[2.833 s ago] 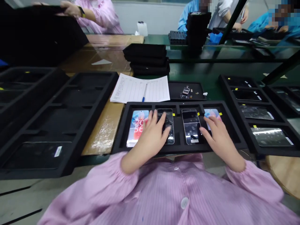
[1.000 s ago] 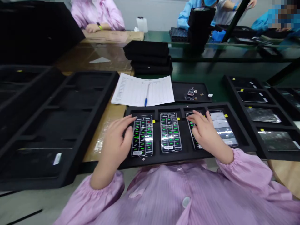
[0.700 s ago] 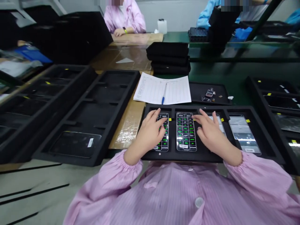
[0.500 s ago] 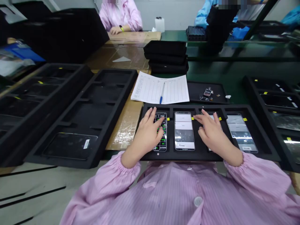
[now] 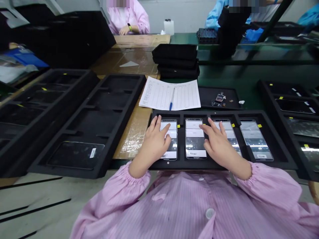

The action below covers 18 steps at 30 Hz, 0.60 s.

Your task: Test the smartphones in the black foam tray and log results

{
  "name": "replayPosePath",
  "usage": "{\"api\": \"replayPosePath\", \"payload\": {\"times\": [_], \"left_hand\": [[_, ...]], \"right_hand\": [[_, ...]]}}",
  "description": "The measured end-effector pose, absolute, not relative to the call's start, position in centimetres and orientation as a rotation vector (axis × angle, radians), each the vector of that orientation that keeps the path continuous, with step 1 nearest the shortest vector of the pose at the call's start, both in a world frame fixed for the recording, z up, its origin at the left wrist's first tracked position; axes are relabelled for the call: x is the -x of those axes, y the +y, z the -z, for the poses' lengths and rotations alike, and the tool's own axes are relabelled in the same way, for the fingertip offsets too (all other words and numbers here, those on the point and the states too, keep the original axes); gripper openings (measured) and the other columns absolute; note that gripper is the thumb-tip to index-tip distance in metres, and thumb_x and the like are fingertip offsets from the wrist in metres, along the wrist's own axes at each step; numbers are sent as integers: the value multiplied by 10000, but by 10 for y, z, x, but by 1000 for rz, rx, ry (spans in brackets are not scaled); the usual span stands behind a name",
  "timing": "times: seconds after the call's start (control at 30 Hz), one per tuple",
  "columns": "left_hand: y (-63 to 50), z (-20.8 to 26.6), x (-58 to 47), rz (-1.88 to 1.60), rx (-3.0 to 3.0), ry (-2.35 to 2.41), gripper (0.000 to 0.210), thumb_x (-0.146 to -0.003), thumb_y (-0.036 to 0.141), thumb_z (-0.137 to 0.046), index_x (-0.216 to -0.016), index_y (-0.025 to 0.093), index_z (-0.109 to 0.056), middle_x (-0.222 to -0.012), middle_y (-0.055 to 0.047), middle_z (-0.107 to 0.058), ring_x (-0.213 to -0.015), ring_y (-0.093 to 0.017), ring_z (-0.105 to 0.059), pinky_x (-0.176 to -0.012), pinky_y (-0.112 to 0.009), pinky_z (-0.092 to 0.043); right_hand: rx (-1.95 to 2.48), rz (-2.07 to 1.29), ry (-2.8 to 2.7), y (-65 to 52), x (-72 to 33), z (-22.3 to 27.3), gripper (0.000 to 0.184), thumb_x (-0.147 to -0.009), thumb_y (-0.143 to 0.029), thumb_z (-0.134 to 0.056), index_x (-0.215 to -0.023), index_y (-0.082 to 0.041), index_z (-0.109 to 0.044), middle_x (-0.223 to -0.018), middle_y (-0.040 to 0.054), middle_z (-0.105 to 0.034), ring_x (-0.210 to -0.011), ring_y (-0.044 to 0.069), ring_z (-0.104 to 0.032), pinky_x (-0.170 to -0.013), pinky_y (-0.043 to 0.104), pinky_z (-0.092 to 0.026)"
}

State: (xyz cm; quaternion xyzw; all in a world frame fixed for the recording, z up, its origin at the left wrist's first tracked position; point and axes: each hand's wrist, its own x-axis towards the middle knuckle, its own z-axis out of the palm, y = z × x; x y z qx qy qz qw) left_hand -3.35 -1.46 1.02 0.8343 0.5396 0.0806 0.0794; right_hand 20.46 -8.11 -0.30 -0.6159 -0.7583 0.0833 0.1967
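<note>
Before me several lit smartphones lie in a row, each in a slot of a black foam tray (image 5: 214, 164). My left hand (image 5: 155, 141), fingers apart, is over the leftmost smartphone (image 5: 173, 141) and covers its left part. My right hand (image 5: 220, 142) is open too; its index fingertip is at the upper right of the second smartphone (image 5: 195, 142). Part of the third smartphone (image 5: 230, 132) is hidden behind that hand. The rightmost smartphone (image 5: 256, 139) lies free of both hands. All four screens show pale and grey bands. Small yellow tabs stick out beside the phones.
Behind the tray lie paper forms (image 5: 159, 94) with a blue pen (image 5: 171, 99) on top, and a dark tray (image 5: 209, 94) of small parts. More foam trays with phones stand left (image 5: 99, 142) and right (image 5: 271, 116). A co-worker in pink (image 5: 142, 16) sits opposite.
The leftmost phone's screen has gone from a dark page with green text to pale and grey bands. My right hand has moved left, from the third phone toward the second.
</note>
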Motion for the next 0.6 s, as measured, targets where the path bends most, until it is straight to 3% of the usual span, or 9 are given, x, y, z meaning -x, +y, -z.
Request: {"api": "replayPosePath", "payload": {"times": [0.27,0.6], "left_hand": [[-15,-9,35,-261,-2494,1615,462,-960,228,-433,-1376,127,-607,-1646,-222,-287,-1538,-412,-229,-1197,-618,-315],[-44,-12,41,-489,-2518,1581,463,-970,229,-426,-1412,175,-553,-1658,-171,-290,-1543,-380,-231,-1179,-638,-344]], "right_hand": [[1702,-238,-2121,-89,-204,5,500,-896,-106,-350,-1379,-69,-475,-1354,167,-638,-1541,335,-261,-1259,658,-180],[1601,-218,-2118,-95,-205,14,453,-895,-94,-360,-1328,-140,-487,-1303,143,-673,-1504,320,-354,-1237,660,-257]]}}
